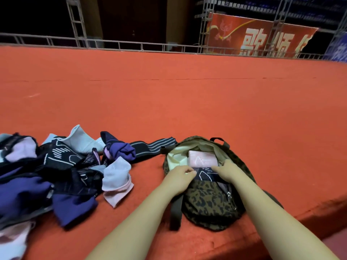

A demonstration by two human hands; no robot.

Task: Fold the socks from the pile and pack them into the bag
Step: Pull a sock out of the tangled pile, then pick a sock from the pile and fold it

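Head-cam view, looking down at a red carpeted platform (187,102). At 6 o'clock a leopard-print backpack (208,201) lay open, cream lining showing, w/ a folded pink sock (201,158) inside toward the back of the opening. Both bare forearms reached in from the bottom edge. Left hand (178,178) sat at the near-left rim of the opening, fingers curled, pinching the edge of a black sock w/ white line pattern (206,175) that lay across the bag's mouth just in front of the pink one. Right hand (226,170) was at the sock's right side, fingers bent down into the bag; fingertips hidden, so can't tell if they gripped or just pressed. At 9 o'clock, well apart from the bag, sat the loose sock pile (56,175): purple, black, pale blue, lilac, pink. A black striped sock (154,146) stretched from the pile toward the bag's top-left. At 1 o'clock, far back, a red banner (259,36) hung behind metal railing (120,45).
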